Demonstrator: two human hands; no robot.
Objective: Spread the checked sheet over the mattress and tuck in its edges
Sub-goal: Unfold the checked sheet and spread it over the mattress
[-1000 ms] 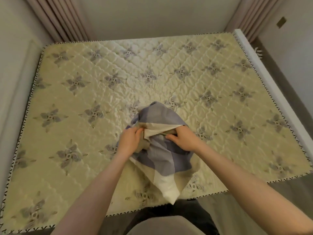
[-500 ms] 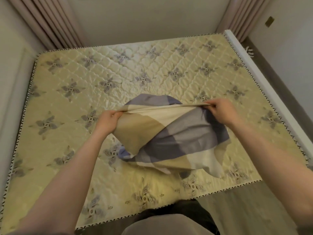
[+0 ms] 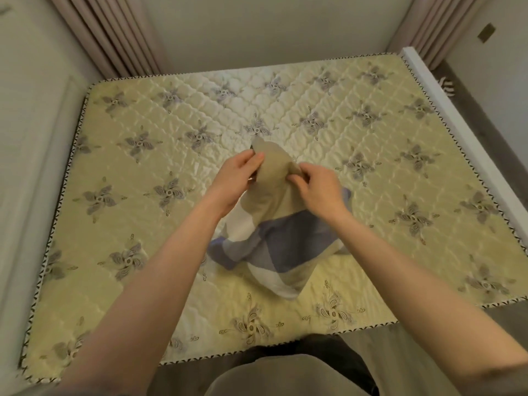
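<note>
The checked sheet (image 3: pixel 274 241), in beige, blue-grey and white blocks, hangs bunched above the middle of the bare quilted mattress (image 3: pixel 148 230). My left hand (image 3: pixel 238 177) pinches its upper beige edge from the left. My right hand (image 3: pixel 318 185) grips the same bunched top from the right, close beside the left. The sheet's lower folds trail down onto the mattress near its front edge. Most of the sheet is still folded on itself.
The mattress fills the room from a wall panel (image 3: pixel 31 144) on the left to a white bed rail (image 3: pixel 463 132) on the right. Curtains (image 3: pixel 114 32) hang at the far corners. Grey floor (image 3: pixel 497 115) runs along the right side.
My hands, spread wide with the sheet's edge stretched between them half a second ago, have come back together and risen, bunching the sheet's top between them.
</note>
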